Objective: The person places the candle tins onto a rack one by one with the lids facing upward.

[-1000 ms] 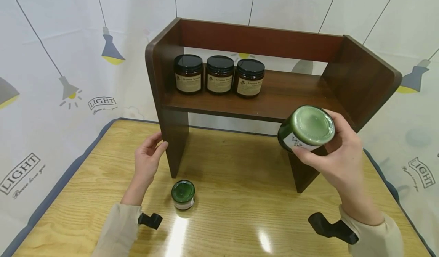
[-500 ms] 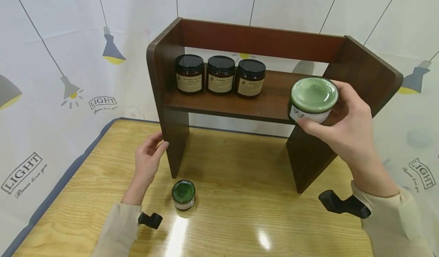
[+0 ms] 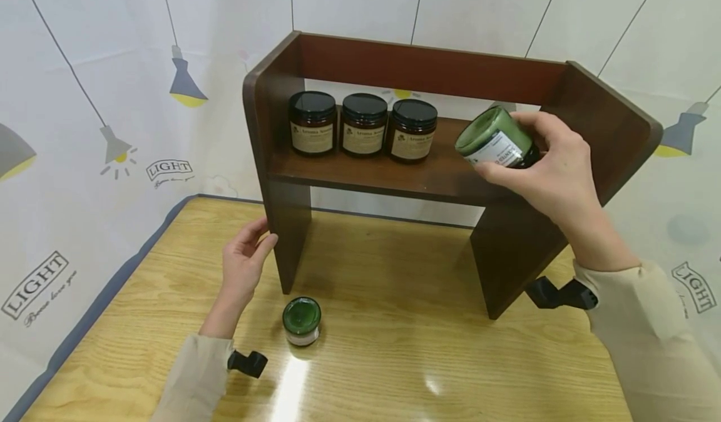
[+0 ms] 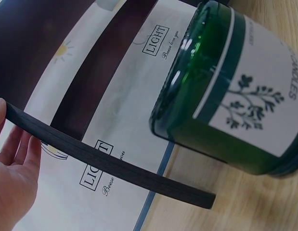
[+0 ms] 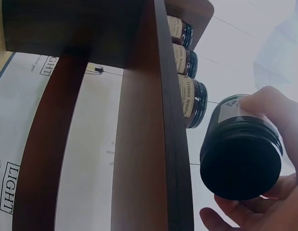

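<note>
My right hand (image 3: 557, 168) grips a green candle jar (image 3: 496, 140) with a white label, in front of the upper shelf's right part. It is tilted, its glass bottom turned up and to the left; its dark lid (image 5: 241, 166) faces the right wrist camera. With thumb and fingers on either side, my left hand (image 3: 243, 259) holds the left side panel's front edge (image 4: 110, 161) of the dark brown wooden shelf (image 3: 366, 174). A second green candle jar (image 3: 301, 320) stands bottom-up on the table near the left hand, and appears large in the left wrist view.
Three brown jars (image 3: 363, 124) with black lids and beige labels stand in a row at the shelf's left end. The shelf's right side panel (image 3: 605, 121) rises beside my right hand. Beneath is a light wooden table (image 3: 394, 347); a printed white curtain (image 3: 141, 96) hangs behind.
My right hand has raised the candle jar from below the shelf board to above its level, and has tilted it to the left. The left hand stays on the panel.
</note>
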Available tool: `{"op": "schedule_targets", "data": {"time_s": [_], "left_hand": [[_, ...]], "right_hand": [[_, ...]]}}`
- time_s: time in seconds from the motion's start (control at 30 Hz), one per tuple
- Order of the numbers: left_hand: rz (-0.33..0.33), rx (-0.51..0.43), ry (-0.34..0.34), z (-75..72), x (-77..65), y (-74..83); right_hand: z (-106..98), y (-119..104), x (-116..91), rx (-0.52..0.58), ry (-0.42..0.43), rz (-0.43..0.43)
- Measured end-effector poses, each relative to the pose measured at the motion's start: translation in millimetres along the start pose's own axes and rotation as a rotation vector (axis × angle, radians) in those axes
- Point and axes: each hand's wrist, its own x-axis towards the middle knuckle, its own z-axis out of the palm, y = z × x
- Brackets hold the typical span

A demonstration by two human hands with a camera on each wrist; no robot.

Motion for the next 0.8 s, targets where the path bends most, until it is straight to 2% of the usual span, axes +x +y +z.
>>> {"op": "schedule_targets", "data": {"time_s": [0.37,0.8], "left_hand": [[-0.006,-0.018,-0.001,-0.2,0.6,-1.0],[-0.011,0.005,-0.001,-0.2,0.7,0.4]], "right_hand": [[3.7,1.8,11.6,0.017,-0.044,0.042],[6.7,4.1,21.8,0.163,-0.013,0.129]]}}
